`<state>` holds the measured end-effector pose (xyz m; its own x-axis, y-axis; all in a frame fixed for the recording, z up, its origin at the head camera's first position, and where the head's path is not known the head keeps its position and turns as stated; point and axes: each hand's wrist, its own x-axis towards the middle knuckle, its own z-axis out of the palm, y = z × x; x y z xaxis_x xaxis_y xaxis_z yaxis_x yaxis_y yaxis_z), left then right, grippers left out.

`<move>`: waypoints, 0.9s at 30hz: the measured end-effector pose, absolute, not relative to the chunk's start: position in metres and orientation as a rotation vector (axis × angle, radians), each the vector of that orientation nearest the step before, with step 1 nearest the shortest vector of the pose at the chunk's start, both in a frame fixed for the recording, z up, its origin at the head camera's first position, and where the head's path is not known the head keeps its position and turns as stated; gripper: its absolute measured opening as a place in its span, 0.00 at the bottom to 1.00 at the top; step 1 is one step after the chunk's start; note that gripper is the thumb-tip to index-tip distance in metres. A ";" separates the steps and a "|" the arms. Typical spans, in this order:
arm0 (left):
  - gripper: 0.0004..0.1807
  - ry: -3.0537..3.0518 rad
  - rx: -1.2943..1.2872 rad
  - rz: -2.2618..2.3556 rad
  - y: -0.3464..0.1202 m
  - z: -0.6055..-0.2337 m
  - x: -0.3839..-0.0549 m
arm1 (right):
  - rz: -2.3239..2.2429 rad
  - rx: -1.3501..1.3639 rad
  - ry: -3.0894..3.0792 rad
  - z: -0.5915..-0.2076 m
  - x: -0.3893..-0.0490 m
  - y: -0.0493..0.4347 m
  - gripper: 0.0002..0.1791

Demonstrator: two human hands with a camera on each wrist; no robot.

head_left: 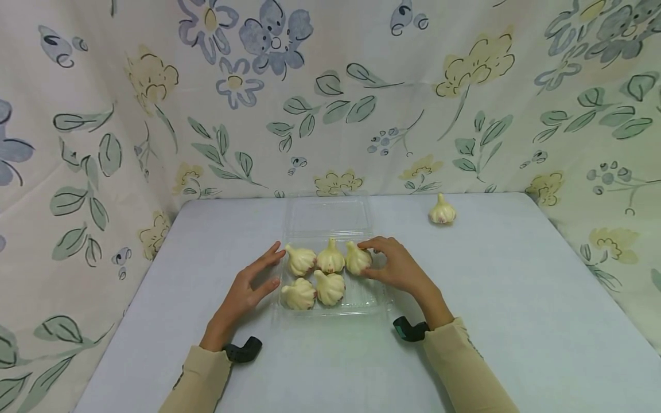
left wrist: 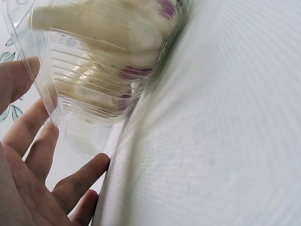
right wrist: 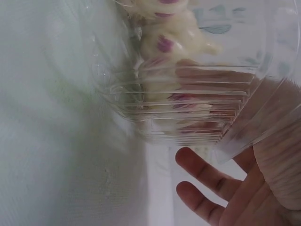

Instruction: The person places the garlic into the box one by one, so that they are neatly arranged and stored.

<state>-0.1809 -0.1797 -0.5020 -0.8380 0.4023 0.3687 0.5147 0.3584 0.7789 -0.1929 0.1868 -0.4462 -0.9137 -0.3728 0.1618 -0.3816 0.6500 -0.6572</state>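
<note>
A clear plastic clamshell box [head_left: 356, 298] lies with its lid [head_left: 329, 218] folded back, holding several garlic bulbs: three along the back row, two in front. My right hand [head_left: 400, 265] pinches the back-right garlic bulb [head_left: 357, 258] between thumb and fingers inside the box. In the right wrist view, part of that hand shows through the ribbed wall [right wrist: 188, 108], with two fingers outside. At the box's left side, my left hand [head_left: 253, 287] has its fingers spread; in the left wrist view, its fingertips [left wrist: 51, 101] are at the rim.
Another garlic bulb [head_left: 442, 211] sits near the far edge of the white-covered table [head_left: 516, 321], right of the box. Floral fabric [head_left: 330, 97] hangs behind the table and at both sides. Each wrist wears a black camera mount.
</note>
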 end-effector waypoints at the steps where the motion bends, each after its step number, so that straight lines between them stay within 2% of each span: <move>1: 0.33 -2.494 -0.846 -1.493 -0.180 -0.502 -0.181 | 1.143 0.652 -2.841 -0.446 -0.193 0.187 0.32; 14: 0.32 -2.470 -0.853 -1.482 -0.178 -0.501 -0.181 | 1.161 0.649 -2.817 -0.448 -0.195 0.191 0.32; 27: 0.32 -2.466 -0.855 -1.477 -0.179 -0.502 -0.181 | 1.259 0.616 -2.735 -0.443 -0.198 0.202 0.28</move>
